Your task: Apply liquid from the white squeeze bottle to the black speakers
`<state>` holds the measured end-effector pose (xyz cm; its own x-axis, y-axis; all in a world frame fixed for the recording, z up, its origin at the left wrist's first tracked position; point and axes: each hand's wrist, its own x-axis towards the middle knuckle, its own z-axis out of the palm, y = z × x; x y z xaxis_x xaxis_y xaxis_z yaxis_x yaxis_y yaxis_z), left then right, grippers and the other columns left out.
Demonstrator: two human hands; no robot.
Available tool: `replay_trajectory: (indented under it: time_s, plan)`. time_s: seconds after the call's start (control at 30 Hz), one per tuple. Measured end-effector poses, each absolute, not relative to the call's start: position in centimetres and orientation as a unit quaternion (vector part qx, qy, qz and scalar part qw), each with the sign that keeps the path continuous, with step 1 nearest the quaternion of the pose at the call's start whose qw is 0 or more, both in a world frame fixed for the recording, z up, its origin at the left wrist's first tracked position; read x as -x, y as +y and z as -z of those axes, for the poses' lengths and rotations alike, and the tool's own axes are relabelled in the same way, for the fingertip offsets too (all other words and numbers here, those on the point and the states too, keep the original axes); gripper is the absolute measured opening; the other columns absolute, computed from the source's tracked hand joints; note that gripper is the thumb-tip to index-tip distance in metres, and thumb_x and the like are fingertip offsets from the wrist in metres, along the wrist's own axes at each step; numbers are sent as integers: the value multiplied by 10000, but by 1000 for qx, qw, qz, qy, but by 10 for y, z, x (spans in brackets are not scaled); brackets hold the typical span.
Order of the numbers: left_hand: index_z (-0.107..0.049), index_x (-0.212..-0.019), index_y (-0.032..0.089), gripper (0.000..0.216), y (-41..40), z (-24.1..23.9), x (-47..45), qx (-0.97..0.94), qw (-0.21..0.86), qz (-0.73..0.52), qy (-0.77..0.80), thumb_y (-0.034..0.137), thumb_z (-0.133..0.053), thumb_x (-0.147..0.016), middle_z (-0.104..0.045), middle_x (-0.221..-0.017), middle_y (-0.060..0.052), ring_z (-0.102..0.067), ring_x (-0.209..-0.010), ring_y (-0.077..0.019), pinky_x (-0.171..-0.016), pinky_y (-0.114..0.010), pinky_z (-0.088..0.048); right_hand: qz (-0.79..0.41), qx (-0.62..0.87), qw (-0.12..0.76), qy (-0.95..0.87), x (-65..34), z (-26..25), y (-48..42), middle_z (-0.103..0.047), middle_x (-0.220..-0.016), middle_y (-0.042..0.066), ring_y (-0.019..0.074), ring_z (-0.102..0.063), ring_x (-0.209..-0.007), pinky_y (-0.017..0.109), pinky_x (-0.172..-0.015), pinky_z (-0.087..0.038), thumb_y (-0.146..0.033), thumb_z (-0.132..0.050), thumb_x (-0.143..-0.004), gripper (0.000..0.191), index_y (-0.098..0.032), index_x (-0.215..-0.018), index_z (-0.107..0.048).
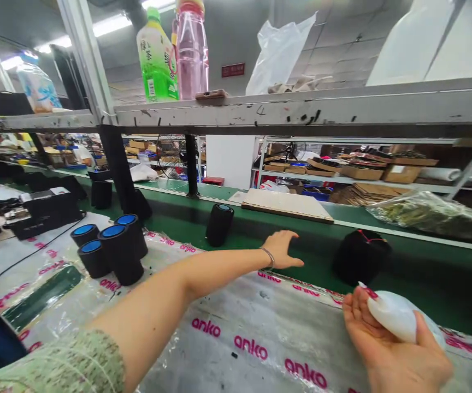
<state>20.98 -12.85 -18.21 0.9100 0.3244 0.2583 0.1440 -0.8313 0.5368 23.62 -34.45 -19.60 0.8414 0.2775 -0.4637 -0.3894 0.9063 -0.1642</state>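
While the left hand [282,248] stretches out with fingers spread and empty, the upright black speaker [218,224] stands on the green belt [301,240] at its ten o'clock, nearer it than the right hand [391,349], which grips a white bag [391,316].

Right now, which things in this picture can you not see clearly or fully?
- White object in the right hand, head view: the palm and fingers cover its lower part, so its full shape is unclear.
- Black object on the green belt: dark and blurred, its type cannot be told.
- Left hand: whether it touches the belt cannot be told.
- Red sign on the far wall: too small to read.
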Motion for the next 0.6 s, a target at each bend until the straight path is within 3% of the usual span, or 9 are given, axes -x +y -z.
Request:
replay_trajectory:
  time_s: [0.2, 0.3, 0.47, 0.6]
  plan:
    - [-287, -1422, 157, 1197, -184, 207, -290, -914, 365, -73, 163, 612, -817, -450, -421, -1464, -165, -450, -1327, -324, -1105, -421, -402, -168, 140, 956, 193, -248, 196, -352, -321, -1088, 200, 283, -409, -997, 430, -782, -486, -381, -261, -1115, 468, -37, -1409, -381]
    - [-192, -1452, 152, 1283, -201, 211, -315, -895, 394, -68, 197, 611, -825, -435, -457, -1436, -172, -488, -1300, -306, -1070, -384, -437, -163, 131, 958, 198, -250, 194, -354, -330, -1079, 179, 266, -411, -994, 418, -864, -452, -396, -242, -1155, 461, -39, -1411, -381]
    - [-330, -1350, 195, 1066, -218, 213, -318, -879, 399, -92, 246, 574, -817, -481, -598, -1276, -109, -593, -1170, -263, -987, -352, -488, -178, 117, 955, 208, -246, 191, -352, -317, -1078, 171, 261, -388, -1014, 426, -957, -386, -418, -248, -1219, 462, -27, -1433, -370]
    - [-373, -1305, 262, 948, -218, 203, -292, -890, 363, -132, 242, 540, -808, -510, -554, -1306, -67, -572, -1172, -239, -997, -348, -469, -178, 109, 954, 213, -242, 191, -348, -311, -1070, 169, 251, -385, -1007, 402, -967, -386, -432, -263, -1245, 469, -15, -1423, -382]
